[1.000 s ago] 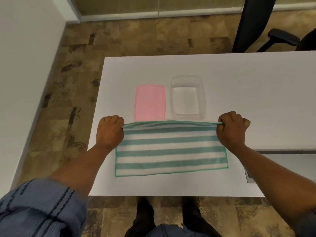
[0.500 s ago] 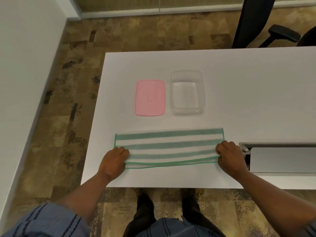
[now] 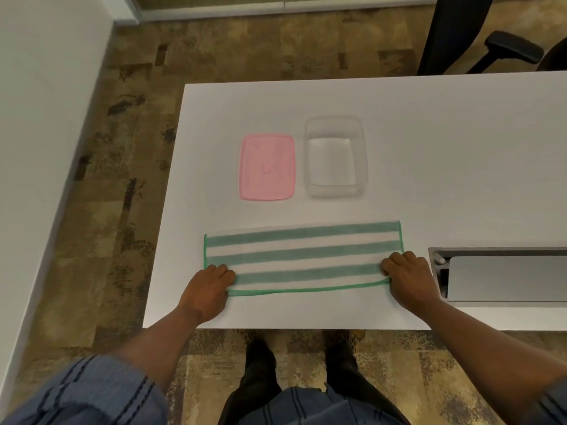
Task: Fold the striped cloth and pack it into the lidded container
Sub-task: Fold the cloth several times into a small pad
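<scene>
The green-and-white striped cloth (image 3: 302, 256) lies folded in half as a long band near the front of the white table (image 3: 429, 148). My left hand (image 3: 208, 291) grips its near left corner and my right hand (image 3: 408, 279) grips its near right corner, both pinching the green-edged layers at the front. Behind the cloth stands the clear container (image 3: 336, 156), open and with nothing in it. Its pink lid (image 3: 267, 167) lies flat just to the left of it.
A grey cable tray recess (image 3: 503, 274) is set into the table right of my right hand. A black office chair (image 3: 478, 35) stands beyond the far edge. A white wall runs along the left, with patterned floor between it and the table.
Both hands carried the cloth's far edge toward me and laid it on the near edge, halving the cloth. Over the last half second the hands barely moved.
</scene>
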